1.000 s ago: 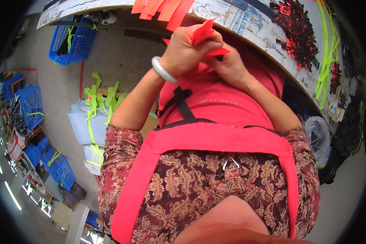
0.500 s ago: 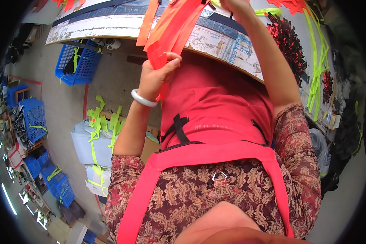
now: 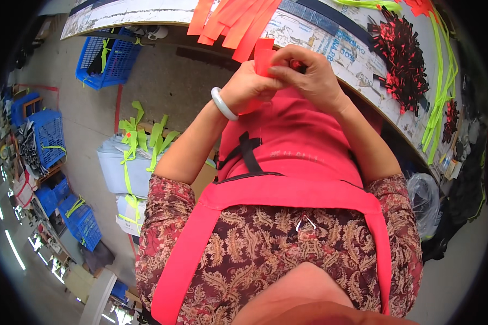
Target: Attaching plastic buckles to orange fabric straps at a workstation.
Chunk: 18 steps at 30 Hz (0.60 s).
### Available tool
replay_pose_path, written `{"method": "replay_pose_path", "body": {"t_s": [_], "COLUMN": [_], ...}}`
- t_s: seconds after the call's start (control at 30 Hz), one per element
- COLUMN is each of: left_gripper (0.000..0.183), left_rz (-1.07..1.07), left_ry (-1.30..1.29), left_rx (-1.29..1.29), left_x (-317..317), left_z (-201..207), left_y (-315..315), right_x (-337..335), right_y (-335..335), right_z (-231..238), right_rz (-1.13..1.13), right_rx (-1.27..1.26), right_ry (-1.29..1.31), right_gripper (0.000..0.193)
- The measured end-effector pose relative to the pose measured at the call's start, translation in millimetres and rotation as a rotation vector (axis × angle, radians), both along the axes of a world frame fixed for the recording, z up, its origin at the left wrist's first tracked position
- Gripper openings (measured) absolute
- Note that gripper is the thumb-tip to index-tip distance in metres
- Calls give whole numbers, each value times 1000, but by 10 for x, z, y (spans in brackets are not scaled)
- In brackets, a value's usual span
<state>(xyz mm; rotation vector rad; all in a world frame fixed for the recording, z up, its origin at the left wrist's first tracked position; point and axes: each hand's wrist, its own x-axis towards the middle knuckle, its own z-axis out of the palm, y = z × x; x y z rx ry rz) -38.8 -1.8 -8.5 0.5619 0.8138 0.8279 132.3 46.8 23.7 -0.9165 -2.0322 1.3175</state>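
Observation:
In front of the red apron (image 3: 293,135), both my hands meet just off the table edge. My left hand (image 3: 249,86), with a pale bangle at the wrist, is closed on a bright orange strip (image 3: 263,57) whose upper end sticks up between the hands. My right hand (image 3: 314,78) is curled beside it, thumb and fingertips pinched close to the strip. A small dark and red piece (image 3: 297,66) shows inside its fingers, partly hidden. Beyond the hands, more orange strips (image 3: 232,24) lie fanned out and overhang the table edge.
The worn white table (image 3: 320,40) carries a dark band (image 3: 325,17), a heap of red and black pieces (image 3: 398,62) and long yellow-green strips (image 3: 438,108). A blue basket (image 3: 106,62) is below on the left. Bundled pale fabric (image 3: 122,168) with yellow-green ties stands beside me.
My right hand has come down from the far side of the table to meet the left. My left hand has moved right with an orange strip, away from the fanned strips.

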Motion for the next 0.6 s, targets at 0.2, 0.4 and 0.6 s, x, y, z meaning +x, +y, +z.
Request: {"method": "replay_pose_path", "body": {"t_s": [0.2, 0.4, 0.6], "left_gripper": [15, 32, 23], "left_rz": [-36, -47, 264], "left_ry": [-267, -23, 389], "left_rx": [-130, -103, 352], "left_x": [-43, -49, 104], "left_z": [-24, 23, 113], "left_y": [13, 95, 84], "right_x": [252, 291, 347], "right_y": [68, 148, 108], "right_z": [-115, -89, 39], "right_rz": [-61, -40, -128], "right_rx": [-257, -267, -342], "right_ry": [87, 247, 143], "right_gripper": [11, 8, 14]}}
